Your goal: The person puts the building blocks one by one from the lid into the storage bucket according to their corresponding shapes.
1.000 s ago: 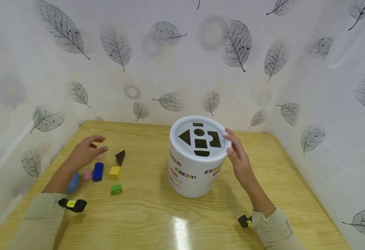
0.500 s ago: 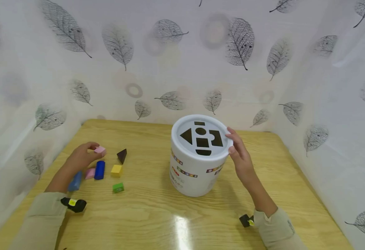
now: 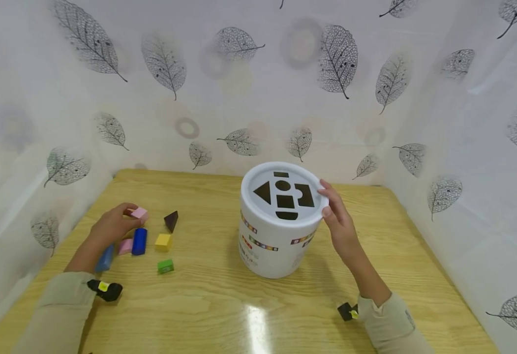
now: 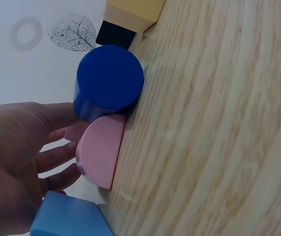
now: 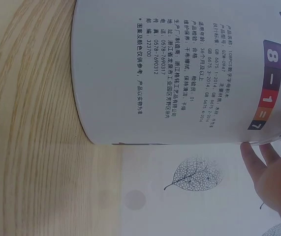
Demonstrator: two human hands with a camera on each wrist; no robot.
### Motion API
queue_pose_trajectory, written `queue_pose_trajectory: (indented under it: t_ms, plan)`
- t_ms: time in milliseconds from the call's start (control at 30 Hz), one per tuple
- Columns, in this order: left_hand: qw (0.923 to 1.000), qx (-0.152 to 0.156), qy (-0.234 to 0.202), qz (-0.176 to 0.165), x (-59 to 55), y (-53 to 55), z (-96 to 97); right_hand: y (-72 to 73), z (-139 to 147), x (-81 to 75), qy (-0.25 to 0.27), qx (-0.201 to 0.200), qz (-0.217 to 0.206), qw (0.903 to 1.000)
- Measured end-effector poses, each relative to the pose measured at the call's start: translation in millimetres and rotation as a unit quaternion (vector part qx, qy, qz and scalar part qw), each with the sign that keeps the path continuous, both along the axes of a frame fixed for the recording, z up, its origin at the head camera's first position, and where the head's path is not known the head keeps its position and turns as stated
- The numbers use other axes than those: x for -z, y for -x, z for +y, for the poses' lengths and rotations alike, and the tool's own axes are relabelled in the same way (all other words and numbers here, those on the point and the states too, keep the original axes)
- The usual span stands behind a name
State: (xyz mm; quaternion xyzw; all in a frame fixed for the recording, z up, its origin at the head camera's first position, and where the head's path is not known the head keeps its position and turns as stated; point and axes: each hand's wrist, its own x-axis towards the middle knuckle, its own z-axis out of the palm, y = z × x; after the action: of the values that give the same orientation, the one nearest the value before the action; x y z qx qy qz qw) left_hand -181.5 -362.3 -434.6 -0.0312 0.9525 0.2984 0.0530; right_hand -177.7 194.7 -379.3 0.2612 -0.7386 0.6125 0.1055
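My left hand (image 3: 113, 225) pinches a pink block (image 3: 140, 213) between thumb and fingers at the left of the table. In the left wrist view this block (image 4: 76, 131) is mostly hidden behind a blue cylinder (image 4: 109, 78) and a pink half-round block (image 4: 101, 152). A light blue block (image 3: 105, 258) lies below the hand. My right hand (image 3: 341, 226) rests its fingertips and thumb on the lid rim of a white shape-sorter bucket (image 3: 269, 250), which stands upright. Its lid has several dark cut-outs, among them a triangle, a circle and a square.
Right of the left hand lie a dark triangular block (image 3: 171, 221), a yellow block (image 3: 163, 242) and a green block (image 3: 166, 266). The wooden table (image 3: 205, 305) is bounded by leaf-printed white sheeting (image 3: 258, 108) at the back and sides.
The left hand's fingers were spread above the pink block; they have come down and taken hold of it. The right hand and the bucket have stayed in place.
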Motion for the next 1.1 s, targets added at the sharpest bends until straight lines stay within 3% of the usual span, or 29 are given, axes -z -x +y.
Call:
queue_pose_trajectory:
  t_ms: [200, 433, 600, 833, 1100]
  plan:
    - [0.9999, 0.001, -0.005, -0.011, 2.5, 4.4, 1.9, -0.6, 2.4, 0.4, 0.003, 0.001, -0.001, 1.0]
    - [0.9999, 0.005, 0.012, 0.006, 5.4, 4.3, -6.5, 3.8, -2.6, 0.7, 0.003, -0.005, -0.001, 1.0]
    - [0.9998, 0.01, 0.002, 0.016, 3.9, 7.3, -0.1, 0.6, 0.5, -1.4, -0.01, 0.006, -0.006, 0.9999]
    - [0.9981, 0.027, -0.023, 0.049, -8.3, 6.2, 11.2, 1.6, 0.4, -2.3, -0.011, 0.006, -0.005, 0.9999]
    - [0.9952, 0.039, -0.043, 0.079, -36.1, 2.3, 40.2, 0.9, 0.3, -1.1, -0.009, 0.006, -0.002, 0.9999]
